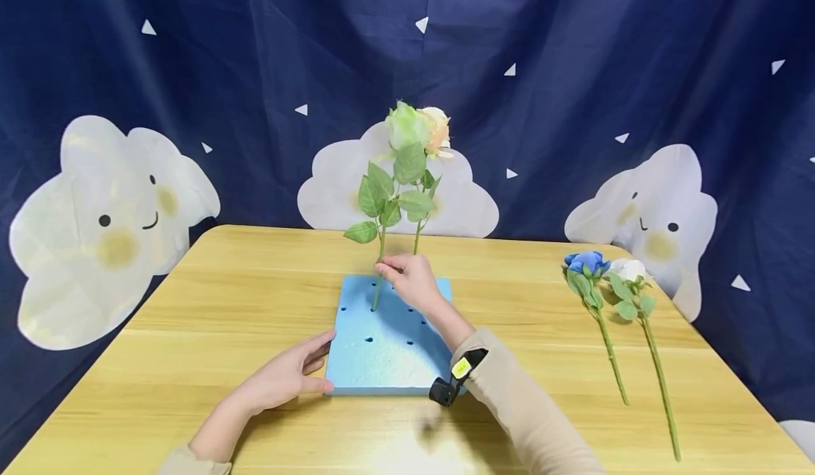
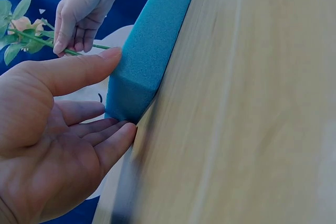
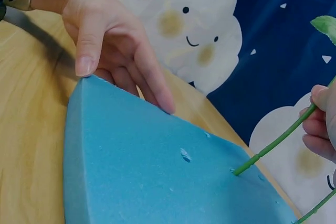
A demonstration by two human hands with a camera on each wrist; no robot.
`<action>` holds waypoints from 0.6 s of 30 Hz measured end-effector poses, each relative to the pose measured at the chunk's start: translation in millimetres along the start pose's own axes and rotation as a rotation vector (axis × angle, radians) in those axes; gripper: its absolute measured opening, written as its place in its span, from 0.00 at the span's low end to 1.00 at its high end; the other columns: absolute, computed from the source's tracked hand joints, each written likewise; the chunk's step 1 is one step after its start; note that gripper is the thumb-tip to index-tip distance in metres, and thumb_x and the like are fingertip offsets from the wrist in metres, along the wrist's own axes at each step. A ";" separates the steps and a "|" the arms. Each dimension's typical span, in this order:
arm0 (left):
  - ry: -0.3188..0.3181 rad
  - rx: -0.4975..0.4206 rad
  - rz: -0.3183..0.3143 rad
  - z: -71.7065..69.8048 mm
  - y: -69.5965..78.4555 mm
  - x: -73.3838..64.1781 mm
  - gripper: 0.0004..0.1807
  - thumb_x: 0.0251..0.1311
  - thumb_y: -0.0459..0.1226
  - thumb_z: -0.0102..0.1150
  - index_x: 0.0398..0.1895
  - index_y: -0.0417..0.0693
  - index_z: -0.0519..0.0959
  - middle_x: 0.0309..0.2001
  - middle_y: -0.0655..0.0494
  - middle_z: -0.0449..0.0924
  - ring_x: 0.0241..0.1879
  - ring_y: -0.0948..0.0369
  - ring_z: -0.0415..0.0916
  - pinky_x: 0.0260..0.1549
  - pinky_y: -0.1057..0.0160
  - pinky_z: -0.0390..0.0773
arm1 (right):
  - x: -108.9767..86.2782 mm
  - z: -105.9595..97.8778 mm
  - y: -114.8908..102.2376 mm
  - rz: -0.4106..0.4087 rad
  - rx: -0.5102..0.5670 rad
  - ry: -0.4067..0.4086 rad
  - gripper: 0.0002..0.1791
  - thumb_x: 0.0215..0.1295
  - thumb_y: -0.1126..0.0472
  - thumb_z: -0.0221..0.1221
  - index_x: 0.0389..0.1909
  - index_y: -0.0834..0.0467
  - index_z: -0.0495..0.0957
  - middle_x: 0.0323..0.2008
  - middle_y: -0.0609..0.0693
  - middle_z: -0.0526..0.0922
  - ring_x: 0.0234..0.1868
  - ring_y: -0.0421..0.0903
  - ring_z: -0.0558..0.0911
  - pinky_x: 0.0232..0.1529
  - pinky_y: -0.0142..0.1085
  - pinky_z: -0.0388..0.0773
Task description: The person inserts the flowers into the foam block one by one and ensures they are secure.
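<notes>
A blue foam board [image 1: 388, 369] with several small holes lies flat on the table. My right hand [image 1: 414, 280] pinches the green stem of an artificial rose with a pale green bloom [image 1: 406, 127]; the stem's lower end meets a hole in the board, as the right wrist view [image 3: 325, 119] also shows. Just behind it stands a peach artificial rose [image 1: 438, 132], upright, its base hidden by the right hand. My left hand [image 1: 286, 376] rests against the board's left edge, thumb near the front corner. In the left wrist view its fingers [image 2: 113, 145] touch the foam's side without curling round it.
On the table's right side lie a blue artificial rose [image 1: 587, 262] and a white artificial rose [image 1: 629, 271], stems pointing toward the front. A wooden table [image 1: 267, 284] bears everything. Behind it hangs a dark blue curtain [image 1: 356, 43] with clouds and triangles.
</notes>
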State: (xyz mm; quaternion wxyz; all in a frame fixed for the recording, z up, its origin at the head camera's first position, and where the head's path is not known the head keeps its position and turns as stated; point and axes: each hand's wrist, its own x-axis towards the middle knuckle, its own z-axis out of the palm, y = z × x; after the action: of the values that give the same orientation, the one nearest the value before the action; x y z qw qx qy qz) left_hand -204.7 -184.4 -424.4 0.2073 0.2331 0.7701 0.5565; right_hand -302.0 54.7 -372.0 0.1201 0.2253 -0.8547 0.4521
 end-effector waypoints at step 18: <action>-0.010 -0.015 -0.011 2.7 1.1 -0.7 0.49 0.54 0.39 0.65 0.70 0.28 0.45 0.68 0.28 0.43 0.67 0.39 0.46 0.62 0.56 0.60 | -9.1 -1.1 5.3 -0.034 0.074 0.003 0.10 0.63 0.63 0.59 0.38 0.64 0.85 0.29 0.54 0.84 0.27 0.42 0.83 0.29 0.28 0.81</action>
State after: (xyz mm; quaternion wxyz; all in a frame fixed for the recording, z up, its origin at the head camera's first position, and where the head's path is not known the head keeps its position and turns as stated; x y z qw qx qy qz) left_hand -202.4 -182.4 -424.1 0.2157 0.2300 0.7660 0.5602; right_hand -296.7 60.7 -378.9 0.1205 0.2435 -0.8332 0.4817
